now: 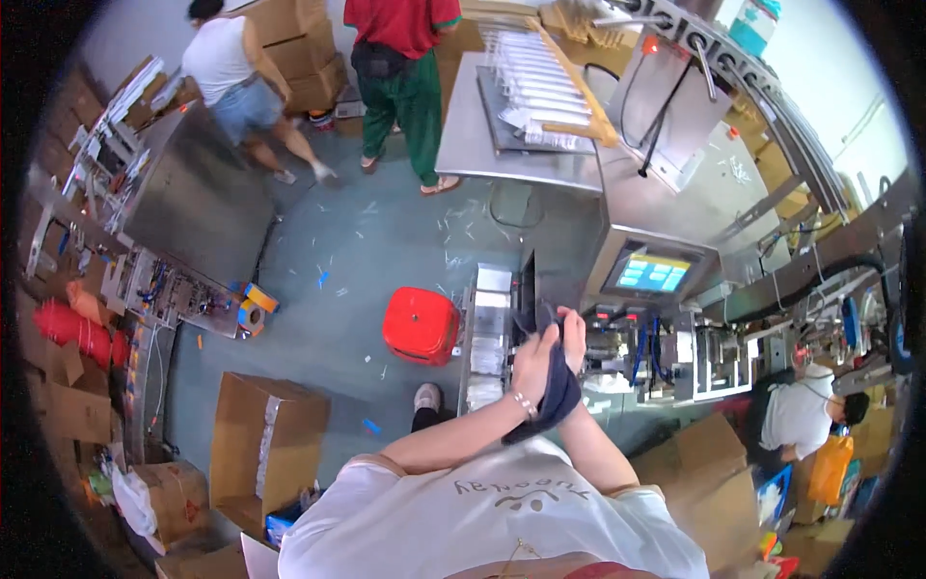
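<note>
In front of my chest, both hands are together on a dark navy cloth [557, 391] that hangs down across my wrists. I cannot tell what kind of cloth item it is. My left hand [535, 362], with a bracelet at its wrist, has its fingers closed on the upper part of the cloth. Close beside it, my right hand [573, 340] grips the same cloth from the other side. Just beyond and to the left runs a metal conveyor track [467, 333] with white packets [490, 318] lying in a row.
A red stool [422, 326] stands left of the conveyor. A machine with a lit touch screen [652, 272] is ahead right, beside a steel table [463, 145] with stacked white pieces. Open cardboard boxes [236, 434] flank me. Two people stand far left; another is at right.
</note>
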A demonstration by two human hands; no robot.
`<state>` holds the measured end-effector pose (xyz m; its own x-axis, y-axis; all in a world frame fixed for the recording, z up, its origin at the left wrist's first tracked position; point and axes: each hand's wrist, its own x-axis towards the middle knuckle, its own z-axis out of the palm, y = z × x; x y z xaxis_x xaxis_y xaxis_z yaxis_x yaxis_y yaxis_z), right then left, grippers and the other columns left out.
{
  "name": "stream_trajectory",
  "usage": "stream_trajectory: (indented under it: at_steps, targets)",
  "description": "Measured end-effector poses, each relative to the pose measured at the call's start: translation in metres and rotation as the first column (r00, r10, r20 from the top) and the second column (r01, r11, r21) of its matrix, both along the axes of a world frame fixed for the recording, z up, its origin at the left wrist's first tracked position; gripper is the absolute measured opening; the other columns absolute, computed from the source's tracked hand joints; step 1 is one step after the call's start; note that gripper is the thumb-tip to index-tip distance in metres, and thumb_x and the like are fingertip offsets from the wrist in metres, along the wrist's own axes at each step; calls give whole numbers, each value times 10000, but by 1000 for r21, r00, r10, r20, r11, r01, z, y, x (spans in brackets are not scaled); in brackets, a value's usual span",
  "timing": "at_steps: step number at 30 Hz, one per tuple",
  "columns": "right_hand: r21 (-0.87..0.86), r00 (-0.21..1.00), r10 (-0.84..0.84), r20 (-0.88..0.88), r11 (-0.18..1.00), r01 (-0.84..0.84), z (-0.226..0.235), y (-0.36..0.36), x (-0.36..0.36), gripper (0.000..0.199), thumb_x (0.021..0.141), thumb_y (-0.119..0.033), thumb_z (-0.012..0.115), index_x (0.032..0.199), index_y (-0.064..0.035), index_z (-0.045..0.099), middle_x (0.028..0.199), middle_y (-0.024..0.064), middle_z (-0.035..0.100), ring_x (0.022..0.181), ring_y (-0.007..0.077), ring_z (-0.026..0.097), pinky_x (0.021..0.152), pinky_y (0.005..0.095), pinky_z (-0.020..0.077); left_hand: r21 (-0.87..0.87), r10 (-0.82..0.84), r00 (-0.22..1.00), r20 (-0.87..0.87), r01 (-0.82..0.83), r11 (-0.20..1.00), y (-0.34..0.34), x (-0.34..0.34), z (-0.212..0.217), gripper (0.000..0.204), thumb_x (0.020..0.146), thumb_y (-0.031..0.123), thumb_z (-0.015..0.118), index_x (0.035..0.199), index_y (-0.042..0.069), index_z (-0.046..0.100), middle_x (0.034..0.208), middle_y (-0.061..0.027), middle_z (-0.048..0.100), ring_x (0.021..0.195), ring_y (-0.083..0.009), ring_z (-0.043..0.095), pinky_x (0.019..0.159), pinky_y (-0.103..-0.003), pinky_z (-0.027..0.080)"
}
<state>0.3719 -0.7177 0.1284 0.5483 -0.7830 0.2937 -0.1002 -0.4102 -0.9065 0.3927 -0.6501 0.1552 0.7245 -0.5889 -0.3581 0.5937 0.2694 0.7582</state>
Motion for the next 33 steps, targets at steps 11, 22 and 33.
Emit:
stream_trajectory:
  at_steps: [11, 22, 33]
  targets:
    - [478, 999, 47, 18, 877, -50, 34, 37, -34, 524, 921, -361, 470, 1286, 4, 377, 1226, 100, 455, 1112, 172, 432, 951, 287, 339, 288, -35, 992, -125, 70, 955, -32, 26, -4, 622, 830, 647, 420, 658, 69, 571, 626, 0, 541, 549, -131, 519, 491, -292, 412]
    - [865, 894, -445, 57, 469, 178, 63, -48, -62, 429, 882, -407, 524, 770, -1, 605, 683, 94, 600, 518, 197, 569, 450, 329, 502, 185, -495, 542, 679, 526, 830, -20, -44, 30, 586, 962, 327, 331, 1392, -16, 128, 1469, -179, 96, 1371, -267, 2, 1099, -341, 34]
    - [87, 939, -250, 235, 968, 236, 167, -273, -26, 647, 886, -405, 526, 1298, 57, 339, 1289, 172, 435, 1153, 229, 418, 960, 351, 339, 740, -631, 643, 434, 145, 657, 108, 37, -100, 360, 900, 279, 504, 1152, 23, 531, 1096, -137, 600, 1050, -231, 551, 904, -339, 406]
